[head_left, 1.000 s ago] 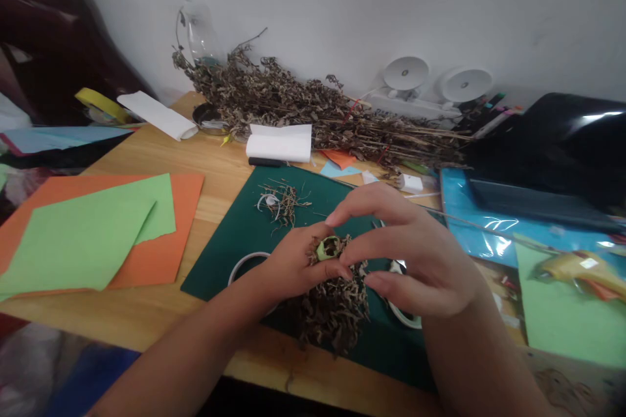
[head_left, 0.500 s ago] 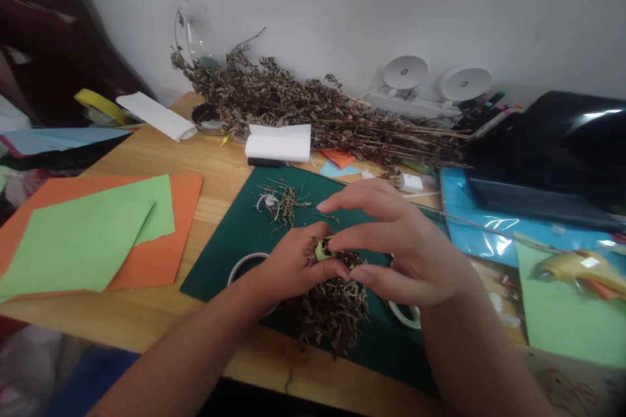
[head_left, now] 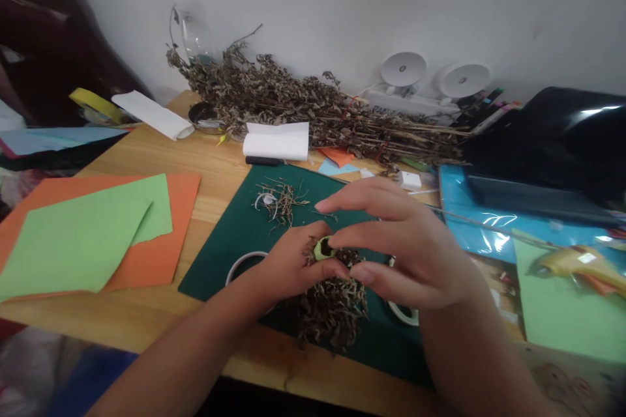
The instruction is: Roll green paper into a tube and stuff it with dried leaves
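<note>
My left hand (head_left: 299,254) is closed round a green paper tube (head_left: 323,249) whose outside is covered with dried brown leaves (head_left: 330,313). The tube's round mouth faces up and shows dark inside. My right hand (head_left: 391,234) hovers over it from the right, fingers spread and curved. One of its fingertips is at the tube's rim, and its thumb is beside the leaves; whether they touch is unclear. Beneath both hands lies a dark green cutting mat (head_left: 220,241), with a small heap of dry stems (head_left: 288,202) on it.
A long bundle of dried plants (head_left: 293,98) lies along the wall. Green paper (head_left: 78,234) rests on orange paper (head_left: 183,228) at left. White rings (head_left: 239,264) flank my hands. A yellow glue gun (head_left: 577,264) lies right; a white paper roll (head_left: 276,143) sits behind the mat.
The tube's mouth has tipped a little more into view and looks rounder. My hands hold nearly the same places; the whole view has shifted slightly.
</note>
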`<state>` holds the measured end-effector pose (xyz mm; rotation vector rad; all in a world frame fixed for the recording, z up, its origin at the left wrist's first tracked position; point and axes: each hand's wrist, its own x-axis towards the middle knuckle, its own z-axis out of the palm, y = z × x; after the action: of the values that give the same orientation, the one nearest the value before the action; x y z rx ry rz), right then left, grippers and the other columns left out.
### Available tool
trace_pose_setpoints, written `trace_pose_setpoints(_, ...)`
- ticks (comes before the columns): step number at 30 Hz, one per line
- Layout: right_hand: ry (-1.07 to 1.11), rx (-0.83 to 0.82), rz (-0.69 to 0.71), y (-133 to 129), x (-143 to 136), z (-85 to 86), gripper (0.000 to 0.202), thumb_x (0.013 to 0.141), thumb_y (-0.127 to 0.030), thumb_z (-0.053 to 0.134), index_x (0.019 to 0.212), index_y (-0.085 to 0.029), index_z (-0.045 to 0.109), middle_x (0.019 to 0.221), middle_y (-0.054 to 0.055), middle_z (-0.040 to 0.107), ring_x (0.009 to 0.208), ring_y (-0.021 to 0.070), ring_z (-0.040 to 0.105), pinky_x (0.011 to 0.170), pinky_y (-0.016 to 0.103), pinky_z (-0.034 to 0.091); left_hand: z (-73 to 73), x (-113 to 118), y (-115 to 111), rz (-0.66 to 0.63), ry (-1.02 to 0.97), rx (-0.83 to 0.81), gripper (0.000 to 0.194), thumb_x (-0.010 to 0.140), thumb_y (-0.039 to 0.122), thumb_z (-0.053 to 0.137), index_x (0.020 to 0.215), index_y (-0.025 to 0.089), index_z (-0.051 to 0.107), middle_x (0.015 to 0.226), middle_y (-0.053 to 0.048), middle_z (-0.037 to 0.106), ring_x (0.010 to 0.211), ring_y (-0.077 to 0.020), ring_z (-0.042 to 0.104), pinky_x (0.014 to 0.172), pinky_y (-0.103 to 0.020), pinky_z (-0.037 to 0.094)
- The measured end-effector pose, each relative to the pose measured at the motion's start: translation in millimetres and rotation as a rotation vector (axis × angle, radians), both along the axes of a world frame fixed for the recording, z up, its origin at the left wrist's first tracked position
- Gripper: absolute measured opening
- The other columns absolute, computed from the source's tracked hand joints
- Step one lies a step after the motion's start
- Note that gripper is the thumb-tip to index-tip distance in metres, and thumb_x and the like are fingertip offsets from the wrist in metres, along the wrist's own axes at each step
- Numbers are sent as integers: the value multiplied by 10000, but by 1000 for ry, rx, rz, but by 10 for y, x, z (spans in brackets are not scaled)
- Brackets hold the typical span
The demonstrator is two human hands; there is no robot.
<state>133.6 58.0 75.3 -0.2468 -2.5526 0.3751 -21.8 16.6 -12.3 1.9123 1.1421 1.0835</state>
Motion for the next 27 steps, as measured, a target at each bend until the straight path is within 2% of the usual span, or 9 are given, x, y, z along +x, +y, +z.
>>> trace_pose_setpoints(3,29,-2,-13,12,20,5,229,788,-287,443,762,-161,633,1035,96,586,919,180,524,842,359,392,5,-5,2,-6,-28,0,409,743,547,437,580,177,381,535,37,442,497,-95,429,464,-212,298)
trace_pose_setpoints(10,-206,7,-78,-43,-56,-45,280,778,-395,482,653,-181,614,1165,49,542,1058,230,441,898,406,341,-33,1,5,12,-83,-53,467,707,631,404,596,177,393,558,19,448,503,-110,427,461,-232,310)
trace_pose_setpoints(13,-268,9,-120,-79,-68,-42,290,774,-403,490,615,-185,597,1158,38,549,1034,238,456,862,428,353,-61,7,8,-10,-108,-64,472,693,639,420,624,172,425,586,0,475,557,-137,467,504,-256,350)
trace_pose_setpoints(15,-215,-3,-85,-71,-54,-41,277,778,-379,489,621,-180,600,1096,52,583,942,209,505,824,402,382,-61,8,7,-19,-87,-41,465,699,630,422,631,171,437,591,-3,488,567,-141,478,519,-259,360)
trace_pose_setpoints(17,-56,-39,-8,-36,-28,-41,250,795,-332,465,686,-165,616,1013,75,610,857,167,539,790,345,412,-38,7,2,-28,-49,-19,443,712,608,430,648,170,454,597,-1,511,564,-139,492,517,-252,361)
trace_pose_setpoints(20,120,-120,-11,19,-11,-21,225,813,-259,434,798,-127,616,931,95,613,861,133,553,780,270,426,6,10,-9,-51,-15,-32,415,720,576,452,666,166,487,603,-4,552,579,-147,529,525,-251,381)
trace_pose_setpoints(22,24,-142,-70,11,-48,22,202,800,-279,477,822,-131,614,937,85,607,903,138,543,797,265,418,9,16,-13,-45,-3,-20,395,725,553,455,711,164,518,624,-15,580,591,-158,544,530,-260,400)
trace_pose_setpoints(24,-189,-109,-107,-45,-132,86,178,759,-314,548,835,-168,617,956,56,605,899,152,536,792,292,411,-17,22,-9,-5,10,14,340,742,488,456,797,165,546,696,-32,616,630,-170,562,543,-268,419)
trace_pose_setpoints(27,-463,76,-212,-176,-302,173,125,729,-303,581,811,-215,614,907,26,612,816,190,527,714,355,400,-74,29,10,59,65,35,242,747,366,472,838,164,569,790,-53,640,693,-188,579,557,-276,436)
